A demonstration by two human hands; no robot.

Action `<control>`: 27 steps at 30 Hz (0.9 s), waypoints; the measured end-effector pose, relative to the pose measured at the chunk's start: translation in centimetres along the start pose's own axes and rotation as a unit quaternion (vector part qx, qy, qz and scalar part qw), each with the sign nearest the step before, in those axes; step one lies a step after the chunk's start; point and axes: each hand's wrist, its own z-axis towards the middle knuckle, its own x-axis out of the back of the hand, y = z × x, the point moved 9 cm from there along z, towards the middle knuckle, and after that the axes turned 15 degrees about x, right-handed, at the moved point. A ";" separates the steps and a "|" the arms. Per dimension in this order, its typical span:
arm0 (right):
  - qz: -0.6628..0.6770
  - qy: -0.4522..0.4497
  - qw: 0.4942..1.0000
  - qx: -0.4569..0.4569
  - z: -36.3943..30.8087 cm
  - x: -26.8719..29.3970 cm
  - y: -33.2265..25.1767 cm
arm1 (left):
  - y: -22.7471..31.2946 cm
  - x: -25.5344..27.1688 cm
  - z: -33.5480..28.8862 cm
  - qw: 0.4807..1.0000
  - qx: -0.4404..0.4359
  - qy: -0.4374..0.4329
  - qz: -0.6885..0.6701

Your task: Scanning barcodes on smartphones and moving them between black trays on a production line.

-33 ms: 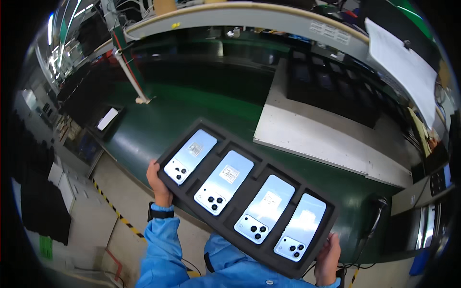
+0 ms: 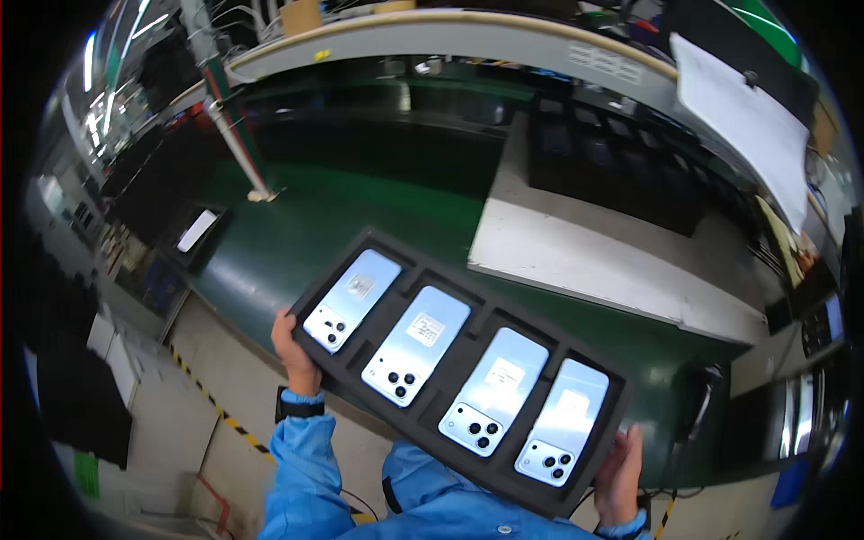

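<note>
A black foam tray is held tilted in front of me, its right end nearer my body. Several light-blue phones lie in its slots, camera side up, with a white label on each back. These include the leftmost phone, one beside it, a third and the rightmost phone. My left hand is closed on the tray's left edge, its fingers partly hidden underneath. At the right edge, my right hand supports the tray with its fingertips pointing up.
Below the tray runs a green bench. A white platform at the right bears a dark tray stack. A small dark tray with a white item sits at the bench's left end. A post stands at the back left.
The tray has shifted slightly left in view, its left end a little lower. My right hand's fingers show more upright at the tray's edge. The phones stay in their slots.
</note>
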 end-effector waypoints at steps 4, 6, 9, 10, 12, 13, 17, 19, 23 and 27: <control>-0.013 -0.065 0.997 -0.027 4.1 -3.3 -1.2 | 1.8 0.1 -3.3 0.999 0.007 0.031 -0.039; -0.097 -0.113 0.983 0.104 6.1 -5.5 -4.8 | 2.1 0.2 -2.4 0.995 0.026 0.019 -0.098; -0.068 -0.184 0.968 0.158 5.7 -10.7 -10.3 | 1.8 0.2 -0.4 0.989 0.104 0.039 -0.101; 0.019 -0.169 0.974 0.146 4.9 -12.7 -12.1 | 2.2 -0.2 0.8 0.992 0.080 0.043 -0.082; 0.030 -0.196 0.972 0.123 6.2 -10.6 -12.1 | 0.3 -0.6 0.6 0.991 0.077 0.060 -0.091; -0.004 -0.186 0.971 0.147 7.2 -9.5 -12.8 | 0.1 -1.4 -0.3 0.991 0.062 0.067 -0.098; 0.025 -0.092 0.986 0.136 11.9 -4.9 -13.3 | 0.8 -5.0 -3.2 0.999 0.027 0.002 0.020; 0.016 -0.059 0.992 0.112 13.7 -2.8 -12.3 | 2.8 -8.6 -4.4 0.975 -0.006 -0.056 0.217; -0.084 -0.060 0.977 0.188 15.7 0.7 -11.5 | 11.0 -15.9 -5.2 0.920 -0.217 -0.025 0.324; -0.498 0.161 0.760 0.386 11.0 5.0 -16.3 | 15.8 -26.8 -9.4 0.828 -0.411 -0.125 0.360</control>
